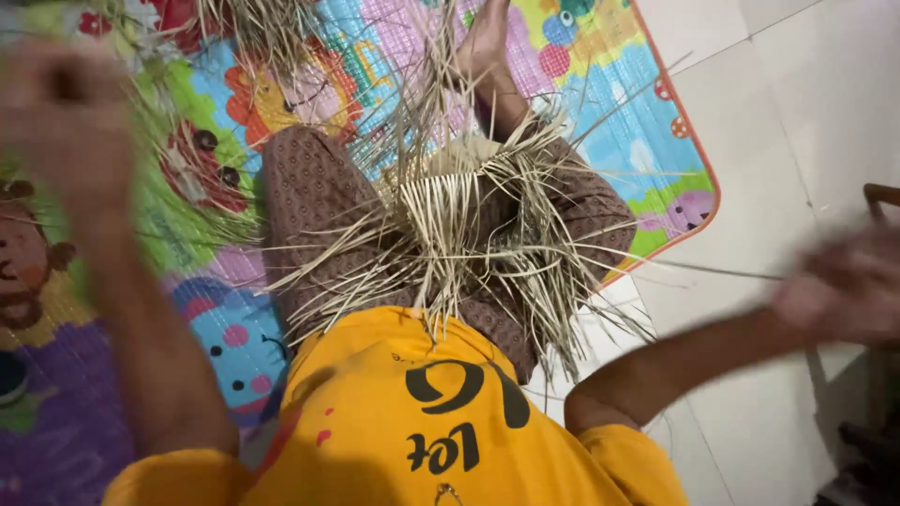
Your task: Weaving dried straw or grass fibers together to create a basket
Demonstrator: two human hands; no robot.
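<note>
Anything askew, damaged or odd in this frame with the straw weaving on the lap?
Nothing looks damaged. The half-woven straw piece on the lap bristles with loose strands in all directions. Both hands are motion-blurred: the left hand raised, the right hand out wide, seemingly drawing one long strand.

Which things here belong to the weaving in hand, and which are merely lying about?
In use:
- half-woven straw mat on the lap
- loose straw strand running toward the blurred right hand
- raised left hand, blurred

Lying about:
- colourful cartoon play mat
- white floor tiles
</note>
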